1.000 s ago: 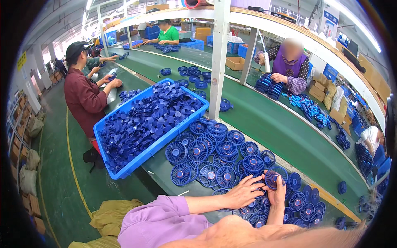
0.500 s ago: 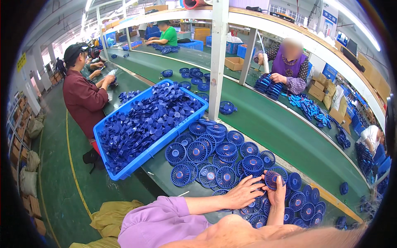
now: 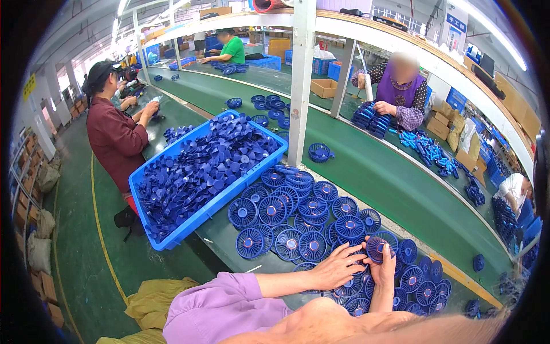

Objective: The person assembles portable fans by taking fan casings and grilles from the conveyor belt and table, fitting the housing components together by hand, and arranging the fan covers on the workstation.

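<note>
My right hand [image 3: 382,271] grips a round blue fan grille [image 3: 376,249] upright between thumb and fingers. Close on its left side, my left hand [image 3: 339,268] has its fingers stretched and slightly spread. The left fingertips reach toward the held grille's edge; whether they touch it I cannot make out. Under and around both hands lie many similar loose grilles [image 3: 313,245], overlapping on the green bench top [image 3: 226,241].
A blue crate [image 3: 189,225] full of blue fan blades stands left of the grilles. Beyond the white post [image 3: 302,86] runs a green conveyor belt [image 3: 366,172] carrying scattered fan parts. Several co-workers sit around, one in maroon [image 3: 114,137], another in a purple apron [image 3: 401,92].
Parts on the conveyor belt have shifted a little to the right and nearer. The maroon-clad co-worker's head and hands have moved slightly. My hands and the held grille look almost unmoved.
</note>
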Tool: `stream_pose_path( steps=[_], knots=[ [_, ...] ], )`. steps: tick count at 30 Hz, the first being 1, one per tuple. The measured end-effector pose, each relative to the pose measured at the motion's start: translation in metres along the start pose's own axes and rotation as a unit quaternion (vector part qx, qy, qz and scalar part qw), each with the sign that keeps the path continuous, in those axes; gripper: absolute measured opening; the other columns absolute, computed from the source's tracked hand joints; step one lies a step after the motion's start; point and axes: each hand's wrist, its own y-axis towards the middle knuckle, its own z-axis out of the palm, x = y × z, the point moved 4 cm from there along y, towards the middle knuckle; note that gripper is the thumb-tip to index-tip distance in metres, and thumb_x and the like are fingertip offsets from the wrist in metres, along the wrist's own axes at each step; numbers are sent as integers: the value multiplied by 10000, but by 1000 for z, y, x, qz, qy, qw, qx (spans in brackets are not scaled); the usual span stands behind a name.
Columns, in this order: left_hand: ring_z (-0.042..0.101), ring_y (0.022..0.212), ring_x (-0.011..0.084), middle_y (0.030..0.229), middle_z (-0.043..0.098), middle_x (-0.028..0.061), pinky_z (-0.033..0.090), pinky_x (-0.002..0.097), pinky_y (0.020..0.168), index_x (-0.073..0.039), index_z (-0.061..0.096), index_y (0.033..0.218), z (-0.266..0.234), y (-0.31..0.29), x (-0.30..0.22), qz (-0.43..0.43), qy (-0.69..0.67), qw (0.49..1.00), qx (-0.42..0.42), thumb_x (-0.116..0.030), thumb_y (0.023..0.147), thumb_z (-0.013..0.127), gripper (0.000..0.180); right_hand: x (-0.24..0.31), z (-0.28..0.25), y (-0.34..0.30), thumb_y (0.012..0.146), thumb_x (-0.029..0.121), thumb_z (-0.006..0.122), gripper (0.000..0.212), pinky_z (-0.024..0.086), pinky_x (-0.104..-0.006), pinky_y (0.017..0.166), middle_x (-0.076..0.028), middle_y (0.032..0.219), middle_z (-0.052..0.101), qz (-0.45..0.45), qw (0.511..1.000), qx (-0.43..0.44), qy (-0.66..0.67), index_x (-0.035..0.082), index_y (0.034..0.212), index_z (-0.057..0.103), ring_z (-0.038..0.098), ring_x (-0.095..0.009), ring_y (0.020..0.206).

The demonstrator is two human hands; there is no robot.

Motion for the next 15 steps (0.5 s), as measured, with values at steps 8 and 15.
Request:
stream_pose_path(
  steps=[8, 15],
  knots=[
    [283, 1382, 342, 1341, 464, 136, 244, 548, 1099, -68, 588, 1115, 2, 1, 0, 1, 0, 1000, 2, -87, 749, 682, 378, 1, -3, -1, 962, 313, 529, 447, 611, -320, 593, -244, 1179, 595, 1, 1000, 2, 4, -77, 1179, 523, 654, -313, 997],
    [300, 1366, 352, 1341, 459, 145, 239, 557, 1100, -80, 597, 1140, 2, 1, 3, 0, 10, 1000, 7, -120, 753, 692, 400, 0, -2, 0, 947, 311, 554, 457, 612, -330, 618, -245, 1199, 588, 3, 1000, 9, 2, -72, 1194, 519, 647, -326, 1015]
  ],
)
